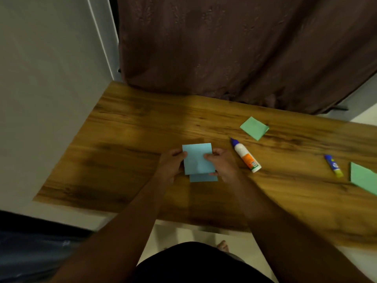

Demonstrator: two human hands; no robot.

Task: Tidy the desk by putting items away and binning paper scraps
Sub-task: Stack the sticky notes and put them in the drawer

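A light blue paper sheet (196, 158) is held just above the wooden desk (126, 152). My left hand (172, 163) pinches its left edge, thumb on top. My right hand (221, 163) pinches its right edge the same way. A second blue sheet (201, 178) peeks out beneath the first, at its near edge. A folded green paper (254, 128) lies at the back right. Another green sheet (364, 178) is cut off by the right edge. A white glue bottle (245, 155) with a blue cap lies right of my right hand. A small blue and yellow glue stick (334, 166) lies farther right.
A brown curtain (244, 48) hangs behind the desk. A white wall (51, 78) borders the desk's left side. Something dark, blurred, sits on the floor at the lower left (30, 252). A bare foot (222, 246) shows under the desk's near edge.
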